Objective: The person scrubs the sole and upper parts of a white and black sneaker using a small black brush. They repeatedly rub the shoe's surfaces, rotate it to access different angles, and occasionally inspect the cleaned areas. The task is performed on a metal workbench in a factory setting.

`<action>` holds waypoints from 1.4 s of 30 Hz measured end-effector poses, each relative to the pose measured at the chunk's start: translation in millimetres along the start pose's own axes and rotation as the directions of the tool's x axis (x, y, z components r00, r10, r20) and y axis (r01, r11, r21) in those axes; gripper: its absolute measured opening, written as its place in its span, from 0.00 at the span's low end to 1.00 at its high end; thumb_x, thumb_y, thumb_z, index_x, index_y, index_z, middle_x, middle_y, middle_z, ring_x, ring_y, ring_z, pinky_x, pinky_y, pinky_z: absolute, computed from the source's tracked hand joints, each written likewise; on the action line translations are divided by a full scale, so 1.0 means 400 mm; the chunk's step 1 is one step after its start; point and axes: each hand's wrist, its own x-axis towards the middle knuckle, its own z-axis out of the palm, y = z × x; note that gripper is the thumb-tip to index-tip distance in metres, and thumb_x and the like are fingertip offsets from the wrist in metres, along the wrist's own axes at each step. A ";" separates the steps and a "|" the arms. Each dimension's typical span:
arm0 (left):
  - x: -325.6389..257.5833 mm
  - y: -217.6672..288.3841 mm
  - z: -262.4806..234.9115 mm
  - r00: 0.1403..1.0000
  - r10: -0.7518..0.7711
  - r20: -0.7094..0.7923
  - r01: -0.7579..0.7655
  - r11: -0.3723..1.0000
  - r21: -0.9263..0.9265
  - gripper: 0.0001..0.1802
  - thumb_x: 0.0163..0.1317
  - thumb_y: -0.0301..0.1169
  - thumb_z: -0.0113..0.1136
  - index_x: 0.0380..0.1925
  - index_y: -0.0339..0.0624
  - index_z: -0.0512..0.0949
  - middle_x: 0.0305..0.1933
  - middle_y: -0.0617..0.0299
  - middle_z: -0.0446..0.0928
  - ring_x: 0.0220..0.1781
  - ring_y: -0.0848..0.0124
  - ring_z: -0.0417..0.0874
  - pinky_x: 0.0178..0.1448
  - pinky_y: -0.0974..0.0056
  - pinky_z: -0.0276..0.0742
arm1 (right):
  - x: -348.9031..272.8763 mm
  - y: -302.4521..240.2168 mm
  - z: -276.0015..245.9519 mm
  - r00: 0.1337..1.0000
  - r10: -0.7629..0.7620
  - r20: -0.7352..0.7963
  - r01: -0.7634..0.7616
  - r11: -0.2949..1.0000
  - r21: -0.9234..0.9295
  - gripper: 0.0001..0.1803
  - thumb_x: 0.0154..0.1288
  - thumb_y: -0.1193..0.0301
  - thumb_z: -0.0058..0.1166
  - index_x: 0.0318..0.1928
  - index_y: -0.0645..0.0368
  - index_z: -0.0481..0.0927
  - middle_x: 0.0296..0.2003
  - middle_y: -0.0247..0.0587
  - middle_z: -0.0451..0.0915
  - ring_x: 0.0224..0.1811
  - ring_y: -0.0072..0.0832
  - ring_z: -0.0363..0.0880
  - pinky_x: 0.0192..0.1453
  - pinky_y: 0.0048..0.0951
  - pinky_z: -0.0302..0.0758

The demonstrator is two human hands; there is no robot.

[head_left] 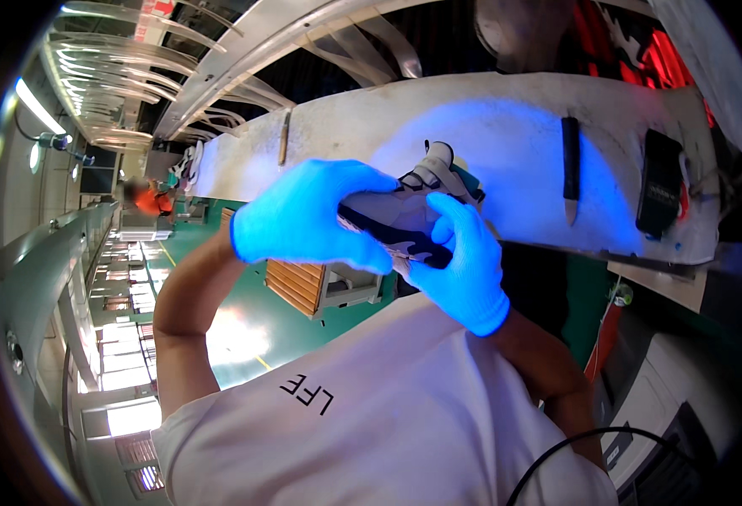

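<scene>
A sneaker [404, 211] with a grey and black upper and a dark, white-marked sole is held up between my gloved hands, in front of the table edge. My left hand [307, 215] wraps round one end of it, thumb under the sole and fingers over the top. With my right hand [465, 266] I grip the other end, fingers on the side of the shoe and thumb by the sole. The laces and a pull loop [440, 152] stick up on the far side. Both gloves glow blue under the light. The parts of the shoe beneath my palms are hidden.
A long white table [354, 118] runs across, lit by a blue patch. On it lie a dark-handled knife [571, 169], a black case-like object [661, 184] and a thin tool [284, 139]. A wooden slatted cart [295, 285] stands beside me; a person in orange [153, 201] is far left.
</scene>
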 end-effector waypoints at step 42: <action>0.131 -0.088 0.077 0.949 -0.203 0.242 0.151 0.964 0.217 0.62 0.49 0.70 0.85 0.71 0.35 0.73 0.54 0.38 0.90 0.56 0.42 0.93 0.61 0.47 0.88 | 0.037 0.034 -0.018 0.988 0.095 0.123 -0.061 0.966 -0.251 0.55 0.51 0.66 0.87 0.79 0.57 0.69 0.51 0.48 0.77 0.54 0.50 0.81 0.57 0.53 0.81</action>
